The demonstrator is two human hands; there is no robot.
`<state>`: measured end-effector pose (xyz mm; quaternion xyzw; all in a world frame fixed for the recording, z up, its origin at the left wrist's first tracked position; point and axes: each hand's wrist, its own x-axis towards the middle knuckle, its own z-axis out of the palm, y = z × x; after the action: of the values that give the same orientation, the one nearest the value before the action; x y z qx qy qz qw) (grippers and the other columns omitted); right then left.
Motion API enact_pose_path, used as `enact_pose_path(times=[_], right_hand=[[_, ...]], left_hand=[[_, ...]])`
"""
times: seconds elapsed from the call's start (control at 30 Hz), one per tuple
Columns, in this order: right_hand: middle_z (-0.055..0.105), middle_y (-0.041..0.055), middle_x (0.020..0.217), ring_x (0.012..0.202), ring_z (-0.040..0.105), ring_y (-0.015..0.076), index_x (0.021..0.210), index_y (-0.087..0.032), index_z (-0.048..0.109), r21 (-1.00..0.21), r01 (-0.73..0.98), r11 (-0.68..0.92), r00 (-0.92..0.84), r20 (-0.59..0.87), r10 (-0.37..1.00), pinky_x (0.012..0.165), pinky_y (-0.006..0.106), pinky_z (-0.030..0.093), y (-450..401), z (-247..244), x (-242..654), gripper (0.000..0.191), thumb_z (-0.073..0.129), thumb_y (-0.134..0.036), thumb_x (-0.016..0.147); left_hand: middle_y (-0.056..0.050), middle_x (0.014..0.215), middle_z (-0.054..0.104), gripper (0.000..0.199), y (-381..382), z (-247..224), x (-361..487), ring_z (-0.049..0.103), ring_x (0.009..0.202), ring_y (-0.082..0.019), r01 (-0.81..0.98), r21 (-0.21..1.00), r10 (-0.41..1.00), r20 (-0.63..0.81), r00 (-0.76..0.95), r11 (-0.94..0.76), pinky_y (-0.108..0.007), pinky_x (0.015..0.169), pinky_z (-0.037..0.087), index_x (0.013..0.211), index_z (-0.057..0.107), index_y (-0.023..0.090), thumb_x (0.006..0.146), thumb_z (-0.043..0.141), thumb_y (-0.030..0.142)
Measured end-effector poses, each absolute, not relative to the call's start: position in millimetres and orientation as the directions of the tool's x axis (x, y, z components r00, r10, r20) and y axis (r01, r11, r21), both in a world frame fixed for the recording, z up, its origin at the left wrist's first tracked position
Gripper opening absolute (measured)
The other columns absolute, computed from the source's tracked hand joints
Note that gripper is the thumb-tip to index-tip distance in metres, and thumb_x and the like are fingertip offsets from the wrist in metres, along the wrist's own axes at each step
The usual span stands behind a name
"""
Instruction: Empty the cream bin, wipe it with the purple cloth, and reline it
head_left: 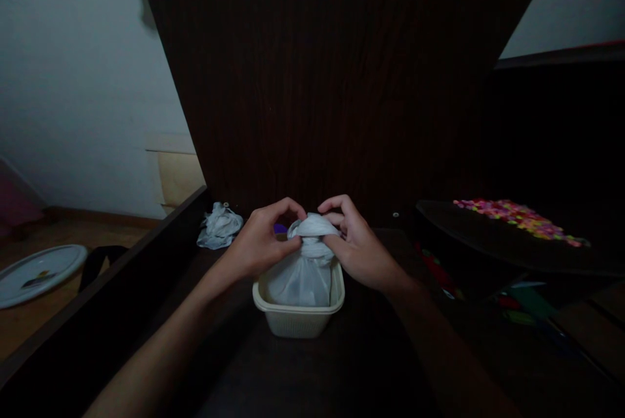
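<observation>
- Dark surface, one far panel
- One white bag, inside one cream basket
- Left hand, right hand: both half-curled, pinching its gathered top
- One crumpled plastic, far left

No legible writing — no labels, no numbers.

A person's bare left hand and bare right hand, slender, with long fingers; the left forearm and right forearm uncovered as far as they show, slim, narrowing toward the wrists; fine detail on the right lost in shadow.
</observation>
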<state>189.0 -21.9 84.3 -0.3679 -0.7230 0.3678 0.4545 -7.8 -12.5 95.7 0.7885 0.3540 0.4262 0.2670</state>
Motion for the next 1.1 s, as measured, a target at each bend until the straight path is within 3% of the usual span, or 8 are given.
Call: enact_pose_path(times=[0.23,0.6,0.9,1.1], right_hand=[[0.070,0.0002,0.091,0.074,0.059,0.0150,0.111,-0.025,0.042,-0.857,0.200,0.475,-0.353,0.389,0.851,0.062,0.026,0.041,-24,85,191,0.039,0.049,-0.010,0.076],[0.056,-0.0035,0.080,0.070,0.053,0.0144,0.098,-0.025,0.042,-0.826,0.257,0.501,-0.347,0.405,0.846,0.059,0.025,0.036,-21,80,192,0.034,0.048,-0.005,0.071],[0.049,-0.0058,0.075,0.064,0.047,0.0125,0.093,-0.026,0.041,-0.842,0.224,0.490,-0.348,0.401,0.848,0.055,0.023,0.031,-17,75,189,0.030,0.046,-0.007,0.069],[0.053,-0.0069,0.071,0.062,0.050,0.0134,0.097,-0.026,0.043,-0.866,0.176,0.469,-0.362,0.386,0.848,0.053,0.024,0.032,-18,77,189,0.033,0.047,-0.007,0.070]], left_hand=[[-0.003,0.102,0.073,0.035,-13,92,-6,0.069,0.093,-0.018,0.316,0.720,0.778,0.499,0.382,-0.618,-0.028,0.080,0.052,0.112,0.064,0.018,0.078,0.063,0.009],[-0.005,0.107,0.073,0.037,-10,89,-9,0.069,0.099,-0.020,0.402,0.605,0.725,0.533,0.437,-0.687,-0.032,0.085,0.052,0.118,0.065,0.020,0.083,0.063,0.008],[-0.009,0.108,0.071,0.042,-14,90,-9,0.068,0.104,-0.023,0.356,0.668,0.744,0.477,0.469,-0.653,-0.033,0.084,0.053,0.131,0.058,0.019,0.090,0.062,0.014],[-0.005,0.102,0.072,0.038,-14,89,-10,0.066,0.093,-0.019,0.254,0.735,0.748,0.482,0.456,-0.628,-0.028,0.078,0.050,0.130,0.057,0.019,0.092,0.062,0.016]])
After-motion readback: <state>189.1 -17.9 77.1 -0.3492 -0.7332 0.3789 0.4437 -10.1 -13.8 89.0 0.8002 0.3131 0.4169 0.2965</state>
